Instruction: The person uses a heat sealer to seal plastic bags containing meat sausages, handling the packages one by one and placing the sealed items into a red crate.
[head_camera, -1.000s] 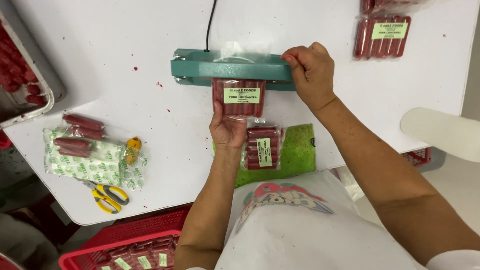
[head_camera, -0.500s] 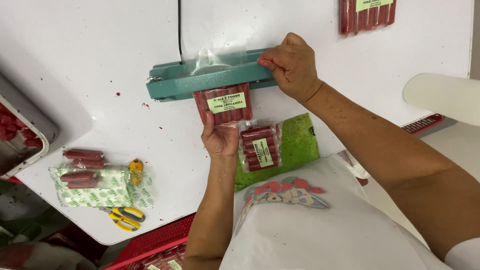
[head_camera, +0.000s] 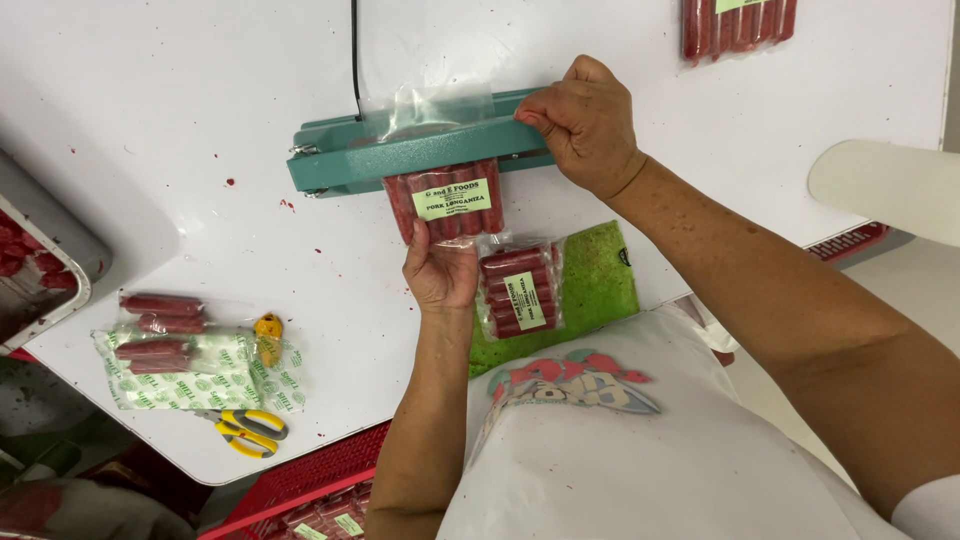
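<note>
On white tabletop (head_camera: 180, 120): right hand (head_camera: 585, 125) fisted, pressed sealer bar (head_camera: 400, 160) down; left hand (head_camera: 440, 272) gripped sausage pack (head_camera: 448, 200) from below, bag mouth under bar.

A teal heat sealer (head_camera: 420, 155) clamps a clear pack of dark red sausages (head_camera: 447, 200) bearing a pale green label. Just below the sealer lies a bright green cloth (head_camera: 590, 280); lower left of it, yellow-handled scissors (head_camera: 245, 430).

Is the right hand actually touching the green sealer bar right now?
Touching. In the head view the right hand sits closed on the end of the sealer bar, with no gap visible between its fingers and the bar's top.
</note>
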